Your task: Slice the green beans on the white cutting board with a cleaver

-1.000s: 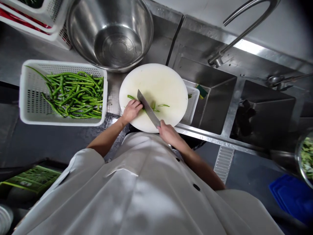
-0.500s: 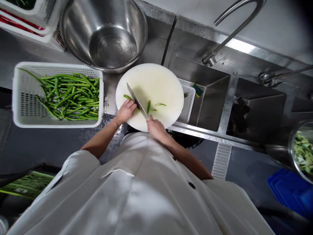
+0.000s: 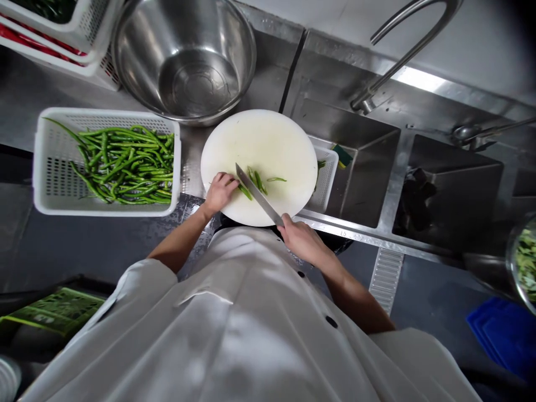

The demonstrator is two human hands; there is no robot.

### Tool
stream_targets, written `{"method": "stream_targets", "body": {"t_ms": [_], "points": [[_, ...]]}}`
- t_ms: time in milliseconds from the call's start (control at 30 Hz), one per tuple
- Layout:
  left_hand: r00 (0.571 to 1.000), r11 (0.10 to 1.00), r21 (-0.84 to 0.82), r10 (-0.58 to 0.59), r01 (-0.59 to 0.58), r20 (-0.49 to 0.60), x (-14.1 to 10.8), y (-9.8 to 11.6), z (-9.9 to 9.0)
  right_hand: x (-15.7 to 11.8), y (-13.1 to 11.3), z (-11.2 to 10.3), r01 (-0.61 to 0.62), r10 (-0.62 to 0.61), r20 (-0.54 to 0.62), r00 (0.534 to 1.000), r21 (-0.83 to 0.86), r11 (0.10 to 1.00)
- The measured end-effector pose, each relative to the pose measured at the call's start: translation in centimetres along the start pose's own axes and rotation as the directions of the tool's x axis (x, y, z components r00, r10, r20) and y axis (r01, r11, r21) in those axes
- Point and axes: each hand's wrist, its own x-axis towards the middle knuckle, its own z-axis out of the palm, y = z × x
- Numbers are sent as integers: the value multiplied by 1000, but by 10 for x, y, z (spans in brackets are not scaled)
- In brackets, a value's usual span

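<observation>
A round white cutting board (image 3: 268, 134) lies in front of my body. My right hand (image 3: 302, 240) grips a kitchen knife (image 3: 260, 196) by its handle, hidden in the fist, with the blade slanting up and left across the board. Curled at the board's left side, the fingers of my left hand (image 3: 221, 192) press on a long green chili pepper (image 3: 245, 192), partly covered by fingers and blade. Just right of the blade lie several cut chili pieces (image 3: 258, 181). A thin chili strip (image 3: 277, 179) rests farther right.
Left of the board, a white basket (image 3: 37, 167) holds many green chilies. Behind stands a large steel bowl (image 3: 196, 84). At right are a sink (image 3: 368, 173) with a faucet (image 3: 402, 61), a white basket (image 3: 329, 187) under the board's edge and a green sponge (image 3: 342, 156).
The knife and my right hand have shifted right and nearer my body. More cut chili pieces lie together beside the blade. My left hand stays at the board's left side.
</observation>
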Motion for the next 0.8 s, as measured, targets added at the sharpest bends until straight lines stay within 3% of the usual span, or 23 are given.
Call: {"method": "stream_targets", "body": {"t_ms": [167,367,500,600,800], "points": [[999,999,26,44,-45,24,0,-6,-4,25,-24,1,26,-25,-13,1000,40,999],[999,999,-13,36,-36,10,-1,-9,-4,18,-17,-12,70,-70,8,998,44,997],[998,998,-13,59,-59,5,-2,-11,-5,44,-28,0,68,-66,-37,997,57,996],[999,1000,10,15,-15,-44,-4,-15,-6,59,-34,4,47,-44,-61,997,54,997],[999,1000,22,-21,22,-41,-7,-20,-5,18,-13,-15,61,-60,-17,998,49,997]]}}
